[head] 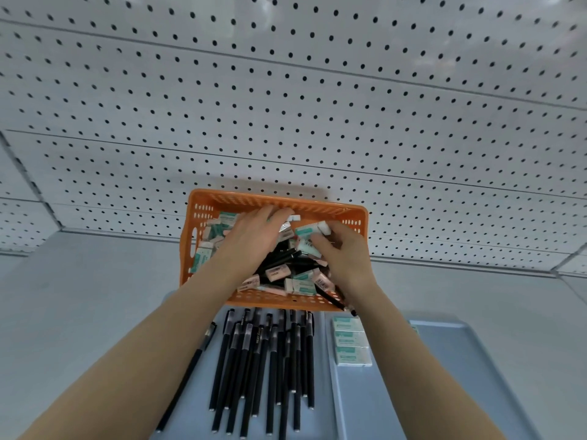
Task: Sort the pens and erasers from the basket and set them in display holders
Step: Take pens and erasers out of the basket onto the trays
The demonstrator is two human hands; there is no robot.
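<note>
Left hand (254,238) rests with straight fingers on the jumble in the orange basket (276,198) on the counter (95,296); right hand (344,254) pinches teal-and-white erasers (313,231) there. Black pens (263,360) lie on a nearer tray (365,408).

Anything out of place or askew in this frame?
A stray pen lies slanted left of the sorted pens, apart from them. A second pen pokes out over the near rim of the orange basket.

Your left hand (254,236) and right hand (344,252) are bare, and both forearms show bare skin right down to the frame's edge (nails too blurred to tell).
</note>
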